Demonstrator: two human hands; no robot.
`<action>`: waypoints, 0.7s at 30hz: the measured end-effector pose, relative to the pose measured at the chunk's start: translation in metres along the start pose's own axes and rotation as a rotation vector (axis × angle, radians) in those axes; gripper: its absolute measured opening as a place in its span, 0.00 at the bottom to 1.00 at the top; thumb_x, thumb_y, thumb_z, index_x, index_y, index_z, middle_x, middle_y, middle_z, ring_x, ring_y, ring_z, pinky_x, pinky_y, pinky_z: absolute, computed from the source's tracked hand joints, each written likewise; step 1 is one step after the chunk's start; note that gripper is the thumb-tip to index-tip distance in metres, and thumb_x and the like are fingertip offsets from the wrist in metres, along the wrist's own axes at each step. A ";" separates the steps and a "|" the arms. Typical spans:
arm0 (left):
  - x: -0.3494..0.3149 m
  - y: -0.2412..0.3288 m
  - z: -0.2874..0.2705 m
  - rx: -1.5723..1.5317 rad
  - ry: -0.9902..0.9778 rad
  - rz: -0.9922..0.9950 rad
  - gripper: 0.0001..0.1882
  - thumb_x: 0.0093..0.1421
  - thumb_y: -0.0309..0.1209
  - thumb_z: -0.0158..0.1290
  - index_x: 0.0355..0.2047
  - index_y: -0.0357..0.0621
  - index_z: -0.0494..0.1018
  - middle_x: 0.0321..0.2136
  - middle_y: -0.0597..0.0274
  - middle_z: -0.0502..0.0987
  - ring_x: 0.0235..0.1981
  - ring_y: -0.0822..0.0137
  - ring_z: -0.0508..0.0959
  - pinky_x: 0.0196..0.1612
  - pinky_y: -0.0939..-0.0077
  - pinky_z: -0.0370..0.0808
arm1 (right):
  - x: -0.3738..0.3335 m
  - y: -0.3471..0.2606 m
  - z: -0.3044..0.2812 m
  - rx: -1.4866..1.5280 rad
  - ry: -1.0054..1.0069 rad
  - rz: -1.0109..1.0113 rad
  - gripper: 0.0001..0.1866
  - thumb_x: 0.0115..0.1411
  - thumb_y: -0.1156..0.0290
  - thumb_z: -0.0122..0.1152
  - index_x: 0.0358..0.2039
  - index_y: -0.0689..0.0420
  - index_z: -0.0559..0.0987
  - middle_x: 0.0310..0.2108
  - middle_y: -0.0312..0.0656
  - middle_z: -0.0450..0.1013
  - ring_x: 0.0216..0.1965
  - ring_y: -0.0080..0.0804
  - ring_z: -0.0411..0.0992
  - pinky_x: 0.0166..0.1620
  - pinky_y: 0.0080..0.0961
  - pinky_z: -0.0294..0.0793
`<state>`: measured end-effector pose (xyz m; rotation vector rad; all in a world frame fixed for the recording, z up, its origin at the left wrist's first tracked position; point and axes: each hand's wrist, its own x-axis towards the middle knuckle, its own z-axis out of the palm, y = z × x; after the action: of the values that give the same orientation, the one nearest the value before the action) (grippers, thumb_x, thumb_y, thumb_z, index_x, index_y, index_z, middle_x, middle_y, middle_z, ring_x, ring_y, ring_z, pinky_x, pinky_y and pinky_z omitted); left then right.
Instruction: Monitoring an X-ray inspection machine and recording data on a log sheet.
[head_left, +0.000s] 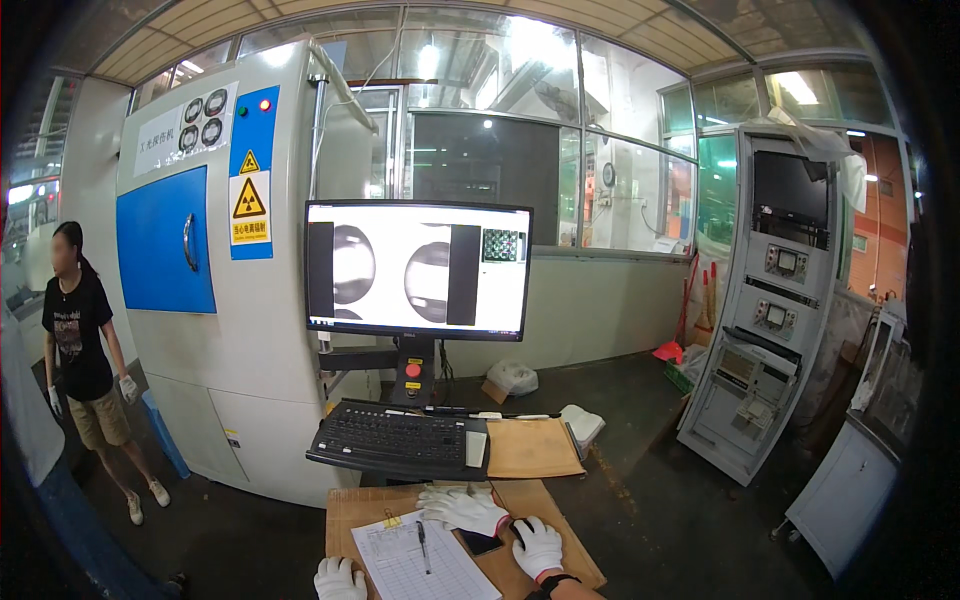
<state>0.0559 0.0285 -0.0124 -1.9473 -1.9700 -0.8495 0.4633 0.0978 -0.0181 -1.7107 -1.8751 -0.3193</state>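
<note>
Left hand (pixel 340 579): beside paper sheet (pixel 400 568), grip unclear | Right hand (pixel 538 548): beside flat black object (pixel 482 544), grip unclear

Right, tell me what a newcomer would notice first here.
Probably the bright monitor in the middle, showing large rounded grey shapes. Next, the tall pale cabinet at left, with its blue door and yellow warning signs. At the bottom, the white-gloved left hand and right hand flank a clipped paper form with a pen on it.
</note>
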 end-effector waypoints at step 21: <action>0.001 -0.002 0.001 -0.011 0.022 0.017 0.13 0.60 0.38 0.56 0.42 0.48 0.78 0.46 0.53 0.80 0.53 0.48 0.76 0.55 0.54 0.75 | 0.001 -0.004 -0.004 -0.018 0.003 0.003 0.24 0.56 0.59 0.64 0.55 0.42 0.78 0.55 0.43 0.73 0.47 0.51 0.73 0.50 0.50 0.72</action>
<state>0.0544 0.0298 -0.0130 -1.9495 -1.9386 -0.8753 0.4602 0.0960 -0.0137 -1.7238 -1.8720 -0.3381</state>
